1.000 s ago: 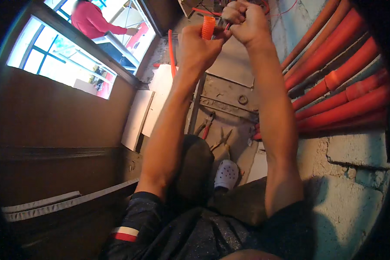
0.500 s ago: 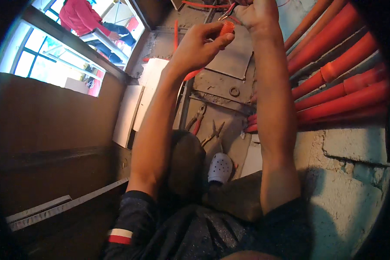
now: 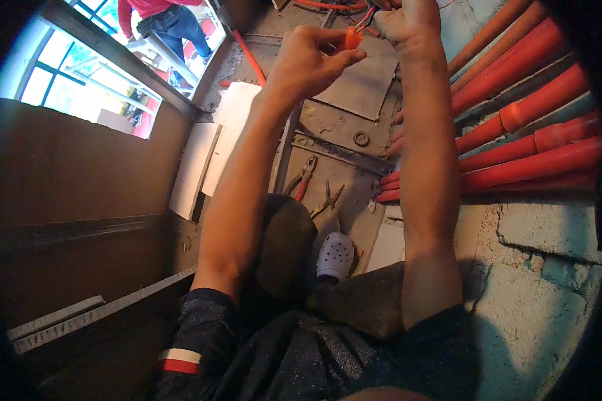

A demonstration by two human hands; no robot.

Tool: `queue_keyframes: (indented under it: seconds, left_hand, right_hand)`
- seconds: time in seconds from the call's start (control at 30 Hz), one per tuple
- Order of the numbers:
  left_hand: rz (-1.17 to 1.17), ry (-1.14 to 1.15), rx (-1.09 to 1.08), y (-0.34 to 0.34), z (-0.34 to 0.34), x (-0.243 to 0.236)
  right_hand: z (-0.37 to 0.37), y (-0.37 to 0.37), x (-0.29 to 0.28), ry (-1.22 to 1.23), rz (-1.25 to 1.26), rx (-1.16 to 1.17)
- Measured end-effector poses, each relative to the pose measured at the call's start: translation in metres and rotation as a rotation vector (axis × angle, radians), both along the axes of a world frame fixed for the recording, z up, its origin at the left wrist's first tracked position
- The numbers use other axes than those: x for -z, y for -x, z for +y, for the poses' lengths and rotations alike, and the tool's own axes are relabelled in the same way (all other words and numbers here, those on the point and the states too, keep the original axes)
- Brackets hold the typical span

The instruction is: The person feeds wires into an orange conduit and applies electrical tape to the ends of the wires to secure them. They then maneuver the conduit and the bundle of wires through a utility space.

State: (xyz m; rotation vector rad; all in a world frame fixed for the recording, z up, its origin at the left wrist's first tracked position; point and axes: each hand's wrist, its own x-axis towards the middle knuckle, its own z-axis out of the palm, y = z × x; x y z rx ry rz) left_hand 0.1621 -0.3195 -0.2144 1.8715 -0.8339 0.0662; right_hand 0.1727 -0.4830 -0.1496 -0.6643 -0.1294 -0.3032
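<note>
My left hand (image 3: 314, 60) pinches a short orange corrugated tube (image 3: 350, 39) at the top centre, its open end tilted toward my right hand. My right hand (image 3: 408, 23), just right of it and partly cut off by the top edge, grips a small dark tool (image 3: 370, 15) with thin wire beside the tube's end; the tool's shape is unclear. Red-handled pliers (image 3: 306, 177) and long-nose pliers (image 3: 331, 200) lie on the dusty floor below my forearms, near a white perforated clog (image 3: 336, 255) on my foot and a small ring (image 3: 361, 138).
Red conduits (image 3: 520, 170) run along the right wall. Pale boards (image 3: 194, 170) lie left of my left forearm, beside a brown panel (image 3: 80, 167). A loose red tube (image 3: 247, 55) lies at the upper left. Through a window, another person in red and jeans (image 3: 174, 30) stands among frames.
The orange tube has tipped from upright toward my right hand. My right hand has risen slightly. The person beyond the window has shifted, now showing more of their legs.
</note>
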Motion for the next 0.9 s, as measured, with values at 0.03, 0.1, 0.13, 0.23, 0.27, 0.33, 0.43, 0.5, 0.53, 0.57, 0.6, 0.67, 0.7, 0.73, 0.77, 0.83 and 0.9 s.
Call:
queue_keyframes:
  seconds: [0.03, 0.1, 0.13, 0.23, 0.27, 0.33, 0.43, 0.5, 0.53, 0.57, 0.6, 0.67, 0.7, 0.73, 0.77, 0.83, 0.9]
  left_hand:
    - [-0.028, -0.012, -0.002, 0.000, 0.001, 0.000]
    - [-0.056, -0.023, -0.008, -0.001, 0.003, 0.000]
    - [-0.067, -0.031, -0.020, -0.001, 0.004, 0.000]
    - [-0.105, -0.036, -0.076, -0.001, 0.003, -0.004]
    - [-0.130, -0.034, -0.116, 0.000, 0.003, -0.006]
    - [-0.105, -0.072, -0.138, 0.006, 0.004, -0.015]
    - [-0.054, -0.120, -0.179, 0.010, 0.007, -0.022]
    - [-0.035, -0.126, -0.202, 0.010, 0.007, -0.023]
    - [-0.057, -0.117, -0.224, 0.010, 0.008, -0.023]
    - [-0.079, -0.108, -0.245, 0.009, 0.009, -0.022]
    - [-0.081, -0.105, -0.251, 0.008, 0.010, -0.021]
    - [-0.136, -0.078, -0.203, 0.006, 0.010, -0.016]
    - [-0.131, -0.071, -0.204, 0.006, 0.010, -0.014]
    - [-0.121, -0.060, -0.191, 0.006, 0.010, -0.016]
    - [-0.111, -0.050, -0.178, 0.006, 0.011, -0.017]
    - [-0.125, -0.006, -0.221, 0.007, 0.012, -0.015]
    - [-0.148, 0.050, -0.260, 0.006, 0.012, -0.021]
  right_hand:
    - [0.004, 0.000, 0.000, 0.017, 0.010, 0.026]
    - [0.011, 0.001, 0.000, 0.036, 0.021, 0.048]
    - [0.013, 0.002, 0.000, 0.057, 0.025, 0.069]
    - [0.013, 0.003, -0.002, 0.082, 0.022, 0.071]
    - [0.012, 0.002, 0.000, 0.083, 0.019, 0.057]
    - [0.014, 0.001, 0.003, 0.104, -0.003, 0.052]
    - [0.024, -0.001, 0.006, 0.129, -0.029, 0.075]
    - [0.028, 0.000, 0.005, 0.137, -0.041, 0.100]
    - [0.028, 0.001, 0.005, 0.205, -0.065, 0.114]
    - [0.027, 0.002, 0.004, 0.273, -0.089, 0.129]
    - [0.027, 0.001, 0.003, 0.275, -0.093, 0.123]
    - [0.024, 0.000, 0.004, 0.314, -0.121, 0.015]
    - [0.024, 0.000, 0.006, 0.321, -0.117, 0.013]
    - [0.026, 0.002, 0.006, 0.309, -0.047, -0.075]
    - [0.029, 0.004, 0.008, 0.296, 0.024, -0.163]
    - [0.039, 0.010, 0.008, 0.361, 0.033, -0.088]
    - [0.041, 0.013, 0.003, 0.424, -0.007, -0.018]
